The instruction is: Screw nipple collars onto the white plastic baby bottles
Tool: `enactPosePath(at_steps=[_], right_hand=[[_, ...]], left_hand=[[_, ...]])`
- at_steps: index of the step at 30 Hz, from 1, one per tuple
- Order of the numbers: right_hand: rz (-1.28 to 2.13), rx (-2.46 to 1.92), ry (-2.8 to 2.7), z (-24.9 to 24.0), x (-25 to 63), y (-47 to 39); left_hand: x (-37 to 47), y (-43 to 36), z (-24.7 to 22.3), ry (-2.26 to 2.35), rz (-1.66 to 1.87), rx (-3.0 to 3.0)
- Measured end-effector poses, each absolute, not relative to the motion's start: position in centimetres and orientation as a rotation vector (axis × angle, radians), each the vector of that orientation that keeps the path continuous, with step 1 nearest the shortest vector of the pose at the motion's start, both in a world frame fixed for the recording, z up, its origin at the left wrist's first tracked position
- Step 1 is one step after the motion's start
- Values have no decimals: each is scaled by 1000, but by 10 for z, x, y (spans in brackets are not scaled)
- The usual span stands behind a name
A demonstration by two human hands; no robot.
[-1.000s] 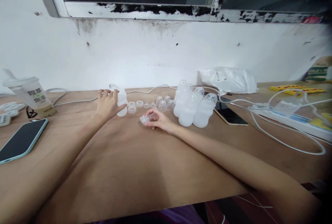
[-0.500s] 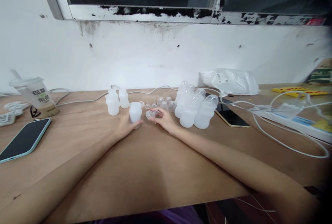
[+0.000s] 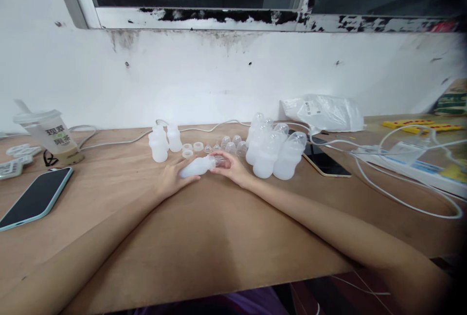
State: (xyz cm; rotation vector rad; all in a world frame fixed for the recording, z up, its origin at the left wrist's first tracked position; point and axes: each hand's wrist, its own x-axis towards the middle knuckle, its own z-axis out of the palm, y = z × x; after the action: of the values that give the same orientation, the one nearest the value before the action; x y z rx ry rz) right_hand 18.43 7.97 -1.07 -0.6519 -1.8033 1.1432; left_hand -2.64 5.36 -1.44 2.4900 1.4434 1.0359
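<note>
At ten o'clock, two upright frosted bottles [image 3: 159, 145]; next, a left hand [image 3: 170, 179], thumb and fingers clasping a waisted frosted bottle [image 3: 195, 167], tilted between both hands, long axis from between eight and nine o'clock at the base to between two and three at the neck, pointing toward a clear cap piece [image 3: 218, 159] pinched in the nearer right hand [image 3: 236, 170]. Beyond, screw rings [image 3: 187, 152] near twelve, small teats [image 3: 207, 148] at one, domed caps [image 3: 241, 148] at two, and grouped capped bottles [image 3: 285, 159] at three. Hard to make out: left fingertips behind the bottle, most of the cap piece under the right fingers, and fit at the neck, touching or engaged.
</note>
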Motion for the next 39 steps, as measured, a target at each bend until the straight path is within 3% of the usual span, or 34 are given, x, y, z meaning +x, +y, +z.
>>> enactPosePath(at_steps=[9, 18, 25, 31, 39], right_hand=[[947, -548, -2006, -13, 188, 79], [869, -775, -2014, -5, 190, 76], [1133, -721, -1956, -8, 187, 78], [897, -603, -2029, -13, 188, 81], [759, -586, -2100, -8, 188, 75]], left_hand=[[-30, 51, 6, 1450, 753, 2292], [-18, 36, -9, 1380, 818, 2728], [-21, 40, -8, 1553, 989, 2592], [-25, 46, -8, 1459, 1019, 2464], [-34, 58, 6, 1409, 672, 2210]])
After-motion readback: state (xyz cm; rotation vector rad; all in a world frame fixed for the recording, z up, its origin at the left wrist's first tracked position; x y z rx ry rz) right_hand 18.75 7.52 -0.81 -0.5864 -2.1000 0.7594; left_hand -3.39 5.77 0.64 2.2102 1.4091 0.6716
